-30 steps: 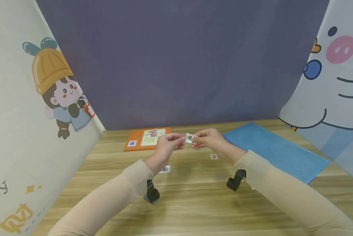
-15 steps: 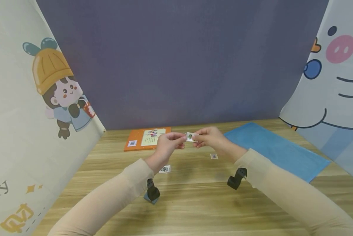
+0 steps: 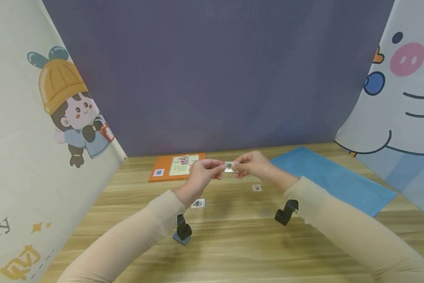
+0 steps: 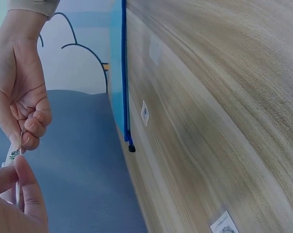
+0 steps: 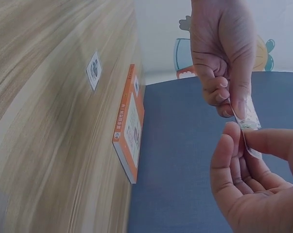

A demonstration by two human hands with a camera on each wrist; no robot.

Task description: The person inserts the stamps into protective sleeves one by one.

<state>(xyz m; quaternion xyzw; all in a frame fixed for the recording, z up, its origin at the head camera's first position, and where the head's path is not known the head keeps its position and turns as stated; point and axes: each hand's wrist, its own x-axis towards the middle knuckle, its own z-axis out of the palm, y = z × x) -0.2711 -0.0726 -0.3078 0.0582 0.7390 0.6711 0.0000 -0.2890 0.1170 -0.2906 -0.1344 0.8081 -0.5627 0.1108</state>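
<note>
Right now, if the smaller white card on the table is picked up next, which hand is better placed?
Probably the right hand: in the head view the smaller white card lies nearer to it than to the left hand. Both pinch the held card, so the right must first let go.

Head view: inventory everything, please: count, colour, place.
Tabletop: 1, woodgrain, centre
Held card: 1, white and green, raised, centre
Rectangular card: 1, white and grey, left of centre
Square card: 1, white border, right of centre
Book: 1, orange, back left
Zip pouch: 1, blue, right side
Partly hidden item: 1, blue, front left
Backdrop: 1, slate, behind tabletop
Cartoon panels: 2, pale, both sides
Wrist cameras: 2, black, on wrists
Sleeves: 2, beige, both arms
Left hand: 1, pinching held card's left end
Right hand: 1, pinching its right end
</note>
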